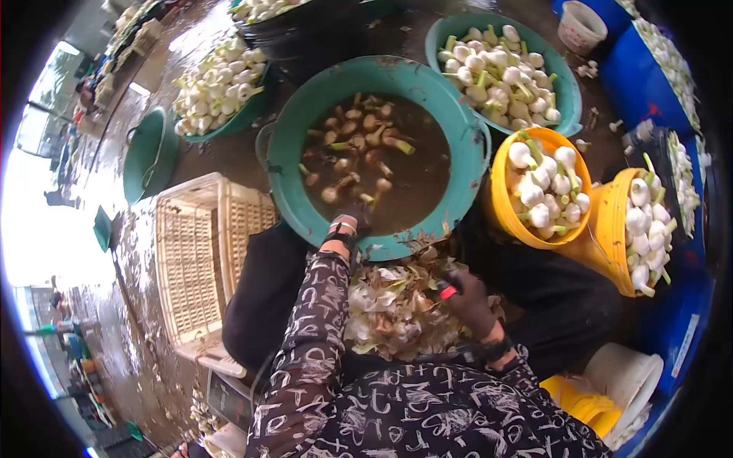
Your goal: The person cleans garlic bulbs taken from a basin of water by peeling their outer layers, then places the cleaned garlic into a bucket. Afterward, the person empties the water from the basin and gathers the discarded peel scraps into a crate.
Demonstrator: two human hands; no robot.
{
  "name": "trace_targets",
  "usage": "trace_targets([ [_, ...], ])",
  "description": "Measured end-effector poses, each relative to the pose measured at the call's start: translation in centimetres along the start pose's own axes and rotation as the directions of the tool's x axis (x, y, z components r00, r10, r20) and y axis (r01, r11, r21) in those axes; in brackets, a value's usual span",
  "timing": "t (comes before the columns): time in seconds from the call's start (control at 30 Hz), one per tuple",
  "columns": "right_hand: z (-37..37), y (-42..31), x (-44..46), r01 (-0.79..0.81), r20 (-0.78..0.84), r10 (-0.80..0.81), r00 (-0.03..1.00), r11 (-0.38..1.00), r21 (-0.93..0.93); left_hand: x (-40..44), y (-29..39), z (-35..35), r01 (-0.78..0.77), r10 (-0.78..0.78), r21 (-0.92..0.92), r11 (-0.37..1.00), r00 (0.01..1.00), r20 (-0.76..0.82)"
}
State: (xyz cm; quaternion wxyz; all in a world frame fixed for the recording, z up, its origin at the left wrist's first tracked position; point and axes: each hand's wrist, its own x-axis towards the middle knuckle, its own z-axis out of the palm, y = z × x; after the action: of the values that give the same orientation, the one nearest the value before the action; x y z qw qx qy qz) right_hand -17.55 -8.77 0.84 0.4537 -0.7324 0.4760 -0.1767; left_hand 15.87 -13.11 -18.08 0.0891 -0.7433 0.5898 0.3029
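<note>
My left hand [359, 217], in a dark glove, reaches over the near rim of a green tub [294, 202] and into its brown water. A garlic bulb [382, 185] floats close to its fingertips, among several other unpeeled garlic bulbs with stems. The fingers are dark and partly under water, so their grip is hidden. Above a heap of garlic skins [401, 309] between my legs, my right hand [469, 305], gloved too, is closed around a small tool with a red and black handle [448, 291]. I cannot make out its blade or tip.
Yellow buckets [500, 179] of peeled garlic stand at the right, beside blue bins [634, 69]. Green basins [439, 38] of garlic sit beyond the tub. A cream plastic crate [187, 267] tilts at the left, near an upright green bucket [145, 164]. The floor [137, 282] is wet.
</note>
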Motion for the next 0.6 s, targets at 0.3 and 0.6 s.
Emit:
trace_targets([
  [0.3,2.2,2.0,0.9,-0.575,0.523,0.273,0.808,0.561,0.596,-12.5,12.8,-6.5,-0.152,-0.104,-0.987,0.046,0.982,-0.156],
  [0.6,0.3,0.1,-0.8,-0.325,0.303,0.138,0.943,0.180,0.928,-22.9,17.9,-3.4,-0.465,-0.001,-0.803,0.372,0.865,-0.502],
])
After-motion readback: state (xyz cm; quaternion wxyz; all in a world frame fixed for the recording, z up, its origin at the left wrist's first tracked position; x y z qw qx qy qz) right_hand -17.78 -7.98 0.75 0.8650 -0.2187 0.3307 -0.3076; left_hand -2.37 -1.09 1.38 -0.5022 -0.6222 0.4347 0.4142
